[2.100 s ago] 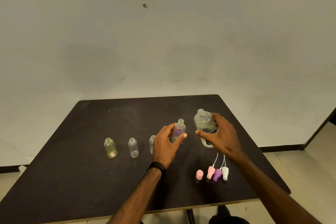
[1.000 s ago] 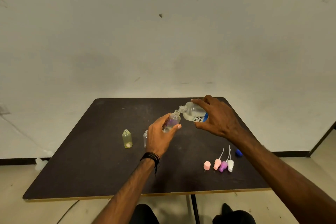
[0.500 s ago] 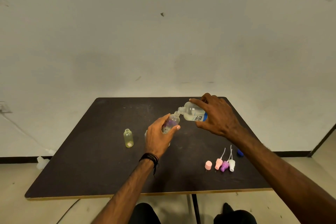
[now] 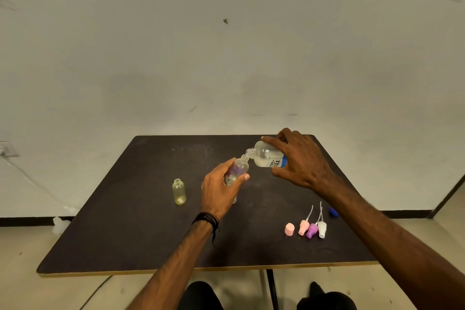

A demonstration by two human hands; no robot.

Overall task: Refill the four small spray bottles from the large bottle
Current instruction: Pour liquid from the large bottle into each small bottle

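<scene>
My right hand grips the large clear bottle and tips it to the left, its open neck meeting the mouth of a small purple-tinted spray bottle. That small bottle is held tilted above the table by my left hand. A small yellowish bottle stands uncapped to the left. Behind my left hand other small clear bottles are mostly hidden.
On the black table, spray tops lie at the front right: a pink cap, a pink sprayer, a purple sprayer and a white sprayer. A blue cap lies beside my right forearm.
Both bottles were lifted off the table and the large bottle was tipped onto the small one's mouth. Over the last half second the hands have barely moved.
</scene>
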